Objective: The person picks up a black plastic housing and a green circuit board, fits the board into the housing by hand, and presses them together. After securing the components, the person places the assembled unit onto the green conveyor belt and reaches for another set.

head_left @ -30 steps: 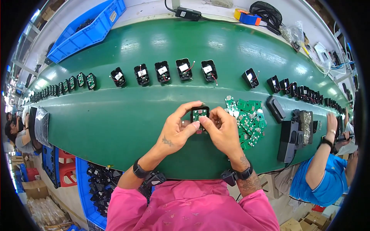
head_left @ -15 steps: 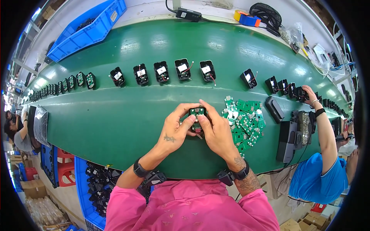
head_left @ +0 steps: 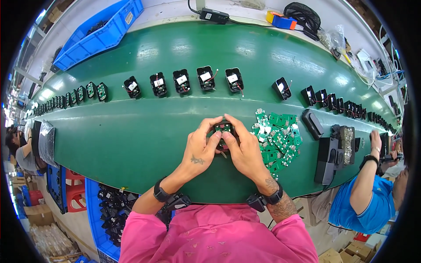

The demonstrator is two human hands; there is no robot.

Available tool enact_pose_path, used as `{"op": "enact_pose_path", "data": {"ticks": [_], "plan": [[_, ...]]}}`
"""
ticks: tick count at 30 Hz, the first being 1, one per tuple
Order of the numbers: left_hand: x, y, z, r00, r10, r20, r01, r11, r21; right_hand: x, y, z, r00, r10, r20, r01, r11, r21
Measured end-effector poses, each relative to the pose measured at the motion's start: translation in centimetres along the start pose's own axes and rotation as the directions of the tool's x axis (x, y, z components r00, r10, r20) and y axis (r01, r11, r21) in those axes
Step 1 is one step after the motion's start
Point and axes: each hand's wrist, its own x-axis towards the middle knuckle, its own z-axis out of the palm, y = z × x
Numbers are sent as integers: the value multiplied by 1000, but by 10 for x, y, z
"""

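Between my hands is a small black plastic housing point(head_left: 224, 124) with a green circuit board point(head_left: 223, 129) seated in its mouth. My left hand point(head_left: 202, 141) wraps its left side, and my right hand point(head_left: 240, 141) wraps the right. Both thumbs press on the board, side by side, while the fingers curl round the far edge. A short wire end sticks out below the housing. Just right of my right hand lies a heap of loose green circuit boards point(head_left: 278, 138). Beyond my hands stands a row of open black housings point(head_left: 180, 80) with white parts and red wires inside.
Housings with boards point(head_left: 101, 91) line up at far left. A blue crate point(head_left: 98, 35) stands at the back left, and another blue bin point(head_left: 94, 210) with black parts is below the table edge. At right are a black device point(head_left: 326, 160) and a co-worker's arm point(head_left: 368, 166).
The co-worker's hand has drawn back from the row of housings toward the near right. The row beyond my hands has shifted slightly left. My hands keep their hold on the housing.
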Motion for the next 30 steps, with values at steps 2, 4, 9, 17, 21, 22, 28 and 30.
{"op": "enact_pose_path", "data": {"ticks": [2,4,9,17,21,22,28,30], "plan": [[-3,3,0,998,33,-48,-34,999,-17,1,-5,0,1000,10,-3,-10,999,53],[-7,1,1,995,71,-72,-69,997,23,1,-10,2,995,92,34,-98,963,251],[-7,-6,9,971,203,-127,-186,973,134,-2,-4,9,995,96,-41,-80,952,297],[-3,-12,-3,705,702,-100,-641,691,335,-3,-3,10,917,-369,-153,384,919,85],[0,-10,-6,567,821,-74,-737,545,400,-2,-13,-7,903,-430,-16,430,902,40],[1,-8,-6,554,830,-64,-748,530,400,-2,-12,-9,903,-429,-14,429,903,35],[-4,-6,-8,623,779,74,-682,495,539,3,1,-12,922,-388,9,387,921,44],[0,-6,-5,601,795,84,-699,472,537,2,6,-14,895,-447,-6,447,894,-19]]}}
